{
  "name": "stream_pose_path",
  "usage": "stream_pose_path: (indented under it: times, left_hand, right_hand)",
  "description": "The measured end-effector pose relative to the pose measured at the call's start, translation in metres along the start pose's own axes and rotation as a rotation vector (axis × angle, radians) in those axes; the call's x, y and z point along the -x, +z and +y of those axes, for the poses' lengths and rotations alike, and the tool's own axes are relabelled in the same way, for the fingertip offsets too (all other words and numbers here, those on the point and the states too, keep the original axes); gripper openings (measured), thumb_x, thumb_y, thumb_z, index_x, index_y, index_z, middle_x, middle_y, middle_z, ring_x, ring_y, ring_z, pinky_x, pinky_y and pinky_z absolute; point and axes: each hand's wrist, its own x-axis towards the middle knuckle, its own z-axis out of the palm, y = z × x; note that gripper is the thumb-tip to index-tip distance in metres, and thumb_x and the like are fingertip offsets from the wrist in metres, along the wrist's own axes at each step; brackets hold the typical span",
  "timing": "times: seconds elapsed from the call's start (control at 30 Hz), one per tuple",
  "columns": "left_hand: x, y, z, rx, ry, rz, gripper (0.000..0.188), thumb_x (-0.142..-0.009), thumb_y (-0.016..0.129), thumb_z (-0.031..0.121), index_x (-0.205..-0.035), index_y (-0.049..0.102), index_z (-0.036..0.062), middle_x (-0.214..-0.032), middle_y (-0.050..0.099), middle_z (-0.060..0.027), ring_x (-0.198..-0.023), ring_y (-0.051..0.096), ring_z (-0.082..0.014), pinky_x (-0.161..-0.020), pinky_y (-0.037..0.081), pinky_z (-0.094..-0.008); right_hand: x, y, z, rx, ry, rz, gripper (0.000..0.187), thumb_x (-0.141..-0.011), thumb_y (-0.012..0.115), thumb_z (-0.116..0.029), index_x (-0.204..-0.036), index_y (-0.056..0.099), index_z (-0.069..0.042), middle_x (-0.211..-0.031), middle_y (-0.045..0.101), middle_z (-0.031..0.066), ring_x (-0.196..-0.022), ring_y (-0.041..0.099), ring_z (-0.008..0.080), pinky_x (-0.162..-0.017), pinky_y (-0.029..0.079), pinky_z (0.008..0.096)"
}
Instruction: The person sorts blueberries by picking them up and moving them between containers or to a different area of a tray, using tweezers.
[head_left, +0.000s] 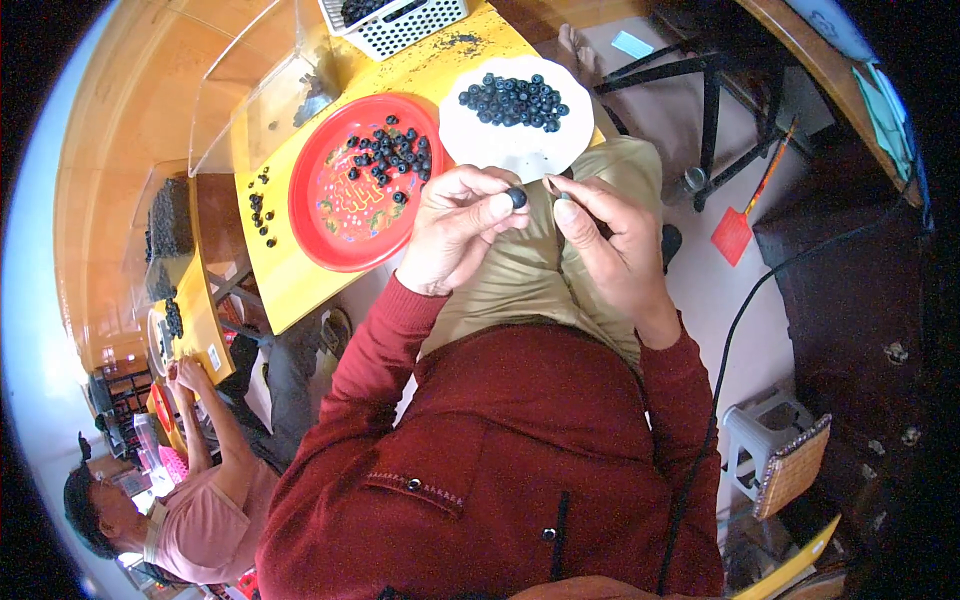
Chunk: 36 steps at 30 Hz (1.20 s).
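My left hand [460, 225] pinches a small blue-black ball [517, 197], berry-like in look, between thumb and fingertips. Close by, my right hand [612, 235] is closed on a thin pointed tool [551, 186]; most of it is hidden by the fingers, and its kind cannot be made out. The tip is near the ball, with a small gap between them. Beyond my hands, a white scalloped plate [492, 150] bears a heap of similar dark balls [515, 102]. To its left, a red round tray [312, 215] holds more of them, gathered toward its right side.
Both dishes rest on a yellow table [285, 290], with loose dark balls [258, 212] at its left. A white perforated basket [410, 30] stands at the far edge. Another person [205, 500] works at lower left. A grey stool [762, 440] and red fly swatter [733, 235] are at right.
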Motion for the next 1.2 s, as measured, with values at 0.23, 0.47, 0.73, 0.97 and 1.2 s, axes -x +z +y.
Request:
stream_pose_path:
  times: [0.23,0.47,0.73,0.97,1.2]
  left_hand:
    - [0.005,0.008,-0.007,-0.051,-0.049,-0.001,0.009,-0.086,0.063,0.000,-0.094,0.063,0.0039,-0.098,0.064,-0.0166,-0.084,0.064,-0.0194,-0.072,0.054,-0.0280]
    - [0.006,0.013,-0.001,0.019,-0.081,-0.067,0.012,-0.084,0.063,-0.006,-0.094,0.063,-0.0012,-0.100,0.064,-0.0169,-0.090,0.066,-0.0229,-0.078,0.058,-0.0327]
    - [0.016,0.003,0.011,-0.100,-0.066,0.070,0.013,-0.083,0.064,-0.006,-0.095,0.063,-0.0020,-0.097,0.066,-0.0143,-0.083,0.067,-0.0221,-0.076,0.058,-0.0347]
    - [0.022,-0.040,0.048,-1.272,0.228,0.402,0.011,-0.080,0.070,-0.001,-0.091,0.069,-0.0017,-0.091,0.069,-0.0078,-0.077,0.063,-0.0114,-0.073,0.052,-0.0257]
    - [0.016,-0.052,0.056,-1.595,0.254,0.443,0.015,-0.076,0.068,-0.002,-0.092,0.068,-0.0007,-0.090,0.068,-0.0123,-0.076,0.066,-0.0183,-0.070,0.052,-0.0278]
  right_hand:
    - [0.003,0.012,0.006,-0.109,-0.045,0.007,0.026,-0.088,0.066,-0.014,-0.106,0.064,0.004,-0.097,0.065,0.0110,-0.088,0.062,0.0152,-0.077,0.048,0.0266]
    - [0.003,0.008,-0.002,-0.574,0.234,-0.052,0.019,-0.090,0.065,-0.014,-0.101,0.066,0.002,-0.081,0.063,0.0019,-0.071,0.057,0.0055,-0.061,0.045,0.0209]
    - [0.010,0.013,0.010,-0.591,0.317,0.014,0.013,-0.092,0.062,-0.014,-0.094,0.067,-0.002,-0.062,0.048,-0.0093,-0.050,0.035,-0.0023,-0.043,0.024,0.0172]
    - [0.024,0.004,0.025,-0.536,0.344,0.109,0.012,-0.092,0.062,-0.013,-0.094,0.067,-0.002,-0.063,0.047,-0.0096,-0.051,0.036,-0.0020,-0.044,0.025,0.0174]
    - [0.036,-0.001,0.029,-0.538,0.368,0.140,0.012,-0.091,0.062,-0.012,-0.095,0.066,-0.001,-0.065,0.048,-0.0093,-0.051,0.036,-0.0014,-0.045,0.025,0.0177]
